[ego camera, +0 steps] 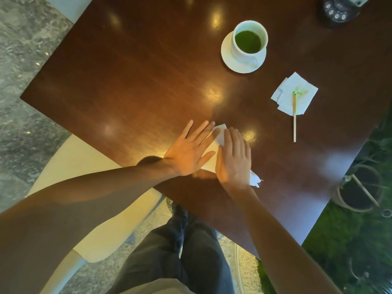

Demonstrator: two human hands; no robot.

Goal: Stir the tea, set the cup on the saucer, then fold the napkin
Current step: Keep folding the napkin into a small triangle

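Note:
A white cup (250,40) of green tea stands on a white saucer (231,62) at the far side of the dark wooden table (127,81). A white napkin (214,145) lies near the table's front edge, mostly covered. My left hand (191,150) presses flat on its left part, fingers spread. My right hand (234,158) lies flat on its right part, fingers together. A torn napkin corner (255,180) sticks out beside my right wrist. A wooden stirrer (294,117) with a green tip rests on a second, stained napkin (297,93) to the right.
A dark device with round buttons (338,10) sits at the table's far right corner. A pale chair seat (89,166) is below the table's left edge. A potted plant (360,187) and greenery stand on the floor at the right.

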